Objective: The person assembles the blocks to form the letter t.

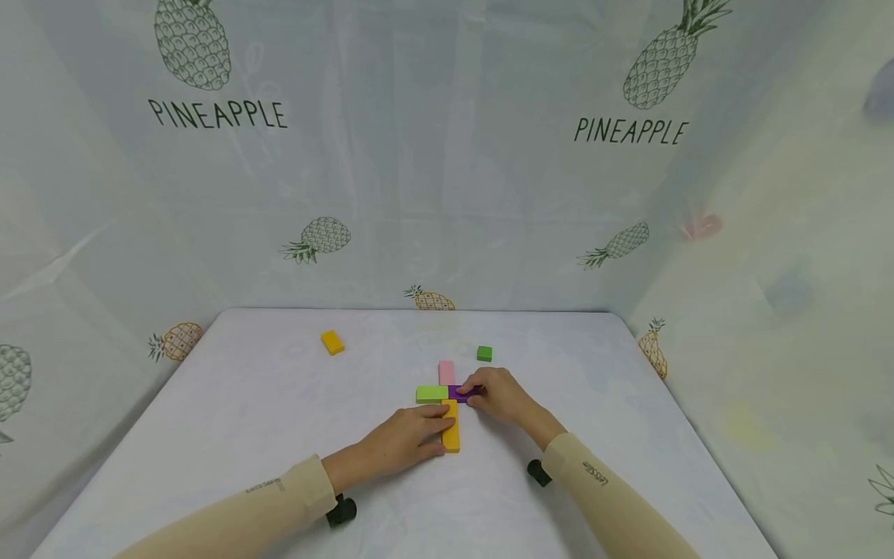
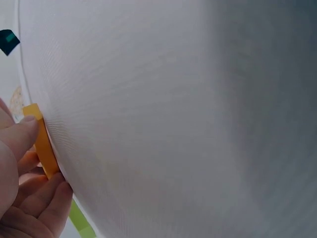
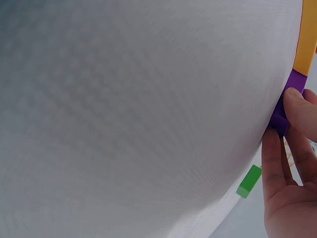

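Flat coloured blocks form a cross on the white tabletop in the head view. A long yellow block [image 1: 451, 436] makes its near arm, a lime green block [image 1: 431, 394] the left arm, a pink block [image 1: 446, 373] the far arm and a purple block [image 1: 454, 392] the right arm. My left hand [image 1: 401, 442] holds the yellow block, thumb near one end and fingers at the other, as the left wrist view shows. With thumb and fingers my right hand [image 1: 504, 394] pinches the outer end of the purple block, partly covering it.
A loose yellow block [image 1: 332, 342] lies at the far left of the table. Beyond my right hand sits a small green block [image 1: 484, 354]. Pineapple-printed cloth [image 1: 447, 178] hangs behind the table's far edge. Black wrist cameras [image 1: 342, 511] hang under both sleeves.
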